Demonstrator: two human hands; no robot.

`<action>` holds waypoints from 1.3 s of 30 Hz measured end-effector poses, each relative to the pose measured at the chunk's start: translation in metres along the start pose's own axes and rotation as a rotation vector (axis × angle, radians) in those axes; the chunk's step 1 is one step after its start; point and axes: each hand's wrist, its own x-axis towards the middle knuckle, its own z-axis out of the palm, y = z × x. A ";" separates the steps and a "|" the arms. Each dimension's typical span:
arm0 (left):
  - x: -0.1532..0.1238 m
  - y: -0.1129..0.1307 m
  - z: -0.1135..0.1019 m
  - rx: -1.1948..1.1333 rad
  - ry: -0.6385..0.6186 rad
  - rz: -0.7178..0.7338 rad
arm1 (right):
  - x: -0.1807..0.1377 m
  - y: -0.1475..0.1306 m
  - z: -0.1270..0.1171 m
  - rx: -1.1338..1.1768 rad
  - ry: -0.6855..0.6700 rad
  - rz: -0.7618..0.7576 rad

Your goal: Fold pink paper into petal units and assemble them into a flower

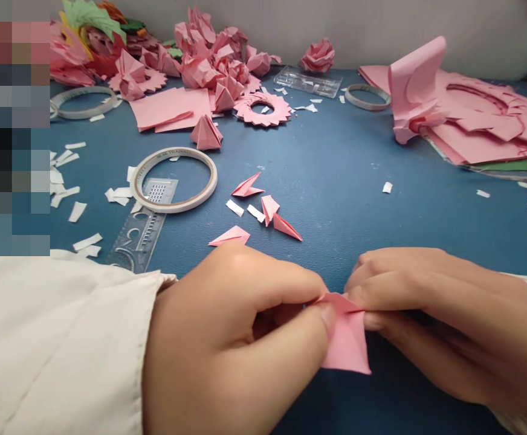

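A small piece of pink paper [347,344] is held between my two hands, its lower part hanging flat and its top edge creased. My left hand [240,326] pinches its upper left between thumb and forefinger. At the upper right, the fingertips of my right hand [426,302] grip the same paper. Just beyond my left hand lie several small folded pink pieces, among them a pointed one [248,186], one with a sharp tip [287,226] and one partly behind the knuckles [231,235]. Two white strips [234,208] rest beside them.
A tape roll [175,208] lies over a clear ruler [143,232] at the left, near white scraps [77,211]. Pink folded papers [213,54] are heaped at the back beside a pink ring [263,110]. Layered pink paper work [481,130] sits at the right by another tape roll [367,98].
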 end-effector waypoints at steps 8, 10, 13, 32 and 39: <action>0.001 0.000 -0.005 0.013 -0.021 0.041 | -0.023 -0.007 0.014 -0.194 0.127 0.126; 0.001 0.000 -0.004 0.018 -0.019 0.045 | -0.024 -0.007 0.016 -0.213 0.129 0.124; 0.001 0.000 -0.003 0.043 0.010 0.044 | -0.019 -0.005 0.018 -0.207 0.143 0.116; -0.003 0.004 0.001 0.156 0.134 0.109 | -0.013 -0.018 0.025 -0.115 0.243 0.069; -0.009 0.004 -0.004 0.441 0.108 0.223 | -0.010 -0.010 0.019 -0.230 0.224 0.004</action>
